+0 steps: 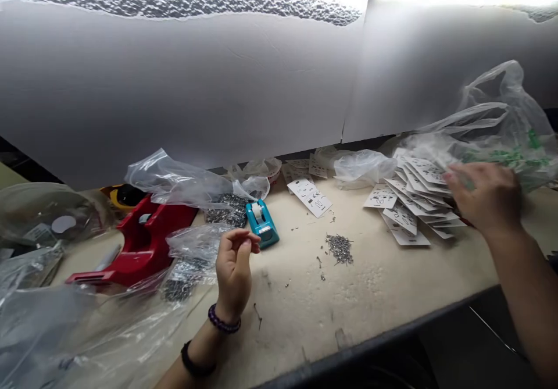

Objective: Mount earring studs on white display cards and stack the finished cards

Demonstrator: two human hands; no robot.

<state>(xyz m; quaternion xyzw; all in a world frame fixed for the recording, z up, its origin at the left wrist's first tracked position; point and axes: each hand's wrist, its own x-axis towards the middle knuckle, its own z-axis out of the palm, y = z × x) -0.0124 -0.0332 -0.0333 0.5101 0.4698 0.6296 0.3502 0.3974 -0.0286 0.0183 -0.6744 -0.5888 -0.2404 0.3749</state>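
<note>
My left hand (235, 267) is raised palm up over the table, its fingers curled in and the thumb against them, just in front of a teal tape dispenser (263, 226). Whether something small is between the fingertips cannot be made out. Blurred by motion, my right hand (486, 194) is at the right, beside a stack of white printed cards (412, 203) and in front of a clear plastic bag with green pieces (510, 150). Its fingers point left, with the thumb below; their hold is unclear. A small pile of metal pins (339, 249) lies between my hands.
A large red tape dispenser (148, 243) stands at the left among clear plastic bags (87, 331). Bags of dark small parts (226, 210) sit behind my left hand. More printed cards (309, 196) lie near the back wall (218, 86). The table's dark edge (370, 342) runs along the front.
</note>
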